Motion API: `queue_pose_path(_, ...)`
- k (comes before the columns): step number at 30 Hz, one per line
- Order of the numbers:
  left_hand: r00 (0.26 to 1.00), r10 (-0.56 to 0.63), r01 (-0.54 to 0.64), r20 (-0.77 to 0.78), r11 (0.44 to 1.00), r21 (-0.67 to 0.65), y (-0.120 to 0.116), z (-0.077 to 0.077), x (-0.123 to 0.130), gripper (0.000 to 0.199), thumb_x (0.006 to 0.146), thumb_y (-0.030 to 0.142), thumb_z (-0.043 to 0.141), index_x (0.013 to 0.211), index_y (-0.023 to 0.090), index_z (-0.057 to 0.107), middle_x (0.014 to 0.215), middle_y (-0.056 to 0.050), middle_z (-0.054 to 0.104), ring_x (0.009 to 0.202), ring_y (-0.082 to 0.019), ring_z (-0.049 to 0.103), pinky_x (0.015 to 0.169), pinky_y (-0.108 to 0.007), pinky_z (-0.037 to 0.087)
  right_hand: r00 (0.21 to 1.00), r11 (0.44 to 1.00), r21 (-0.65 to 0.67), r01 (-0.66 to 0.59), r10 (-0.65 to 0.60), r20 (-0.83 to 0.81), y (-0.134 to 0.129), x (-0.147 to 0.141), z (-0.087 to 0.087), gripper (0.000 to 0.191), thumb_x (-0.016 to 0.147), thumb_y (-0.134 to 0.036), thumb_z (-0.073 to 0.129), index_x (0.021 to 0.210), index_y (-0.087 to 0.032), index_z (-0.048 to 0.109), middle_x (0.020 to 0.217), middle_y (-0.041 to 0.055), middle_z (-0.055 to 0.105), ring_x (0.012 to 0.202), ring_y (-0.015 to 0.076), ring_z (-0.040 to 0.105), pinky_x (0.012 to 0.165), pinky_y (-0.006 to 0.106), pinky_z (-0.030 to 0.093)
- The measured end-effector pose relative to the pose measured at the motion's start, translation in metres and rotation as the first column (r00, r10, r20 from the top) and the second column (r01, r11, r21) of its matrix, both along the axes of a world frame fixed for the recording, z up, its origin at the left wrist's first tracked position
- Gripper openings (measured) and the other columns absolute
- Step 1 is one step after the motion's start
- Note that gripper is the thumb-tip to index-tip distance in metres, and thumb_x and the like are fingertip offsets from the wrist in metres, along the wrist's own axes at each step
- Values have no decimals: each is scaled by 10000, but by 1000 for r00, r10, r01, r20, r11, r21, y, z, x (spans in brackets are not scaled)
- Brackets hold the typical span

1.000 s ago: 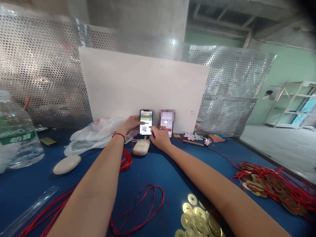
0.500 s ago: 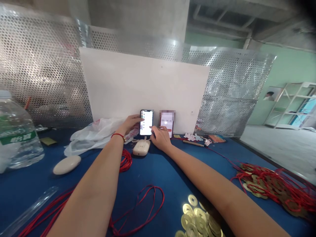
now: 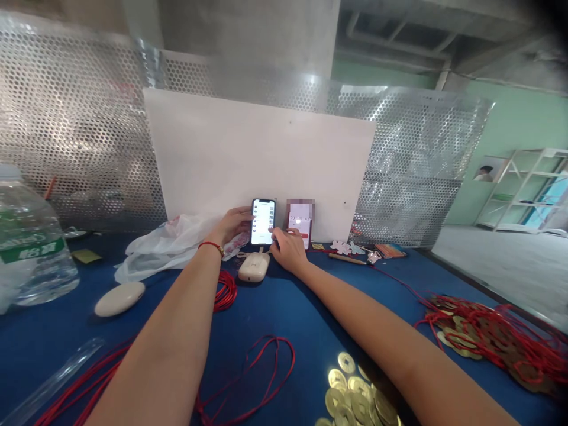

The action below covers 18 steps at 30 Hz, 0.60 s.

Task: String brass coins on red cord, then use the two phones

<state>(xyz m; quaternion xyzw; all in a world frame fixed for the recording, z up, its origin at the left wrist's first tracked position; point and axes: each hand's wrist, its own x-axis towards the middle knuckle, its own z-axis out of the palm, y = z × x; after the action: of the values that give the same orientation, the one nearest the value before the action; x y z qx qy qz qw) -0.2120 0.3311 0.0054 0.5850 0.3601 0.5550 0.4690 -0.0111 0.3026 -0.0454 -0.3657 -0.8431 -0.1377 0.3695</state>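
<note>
Black-rimmed smartphone with a lit white screen (image 3: 263, 213) stands upright at the far middle of the blue worktop (image 3: 252, 316). The left hand (image 3: 234, 225) meets its left edge, grasp unclear; the right hand (image 3: 290, 249), its fingers released, works the lower screen. Further tapping calls for light pressure.

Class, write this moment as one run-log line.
left hand: at phone edge | right hand: at phone's lower right | coins: loose pile
</note>
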Motion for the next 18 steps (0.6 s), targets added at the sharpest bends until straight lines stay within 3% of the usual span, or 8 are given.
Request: queue_pose_path(18,995,96,-96,-38,995,2,2,-1,3,479,562,218,790,1028,161,698,960,-98,721,796,-205,675,710,-296,521,997,999,15,43,-44,62,2,-1,-1,205,820,-150,449,983,-187,567,822,38,698,744,175,605,932,329,286)
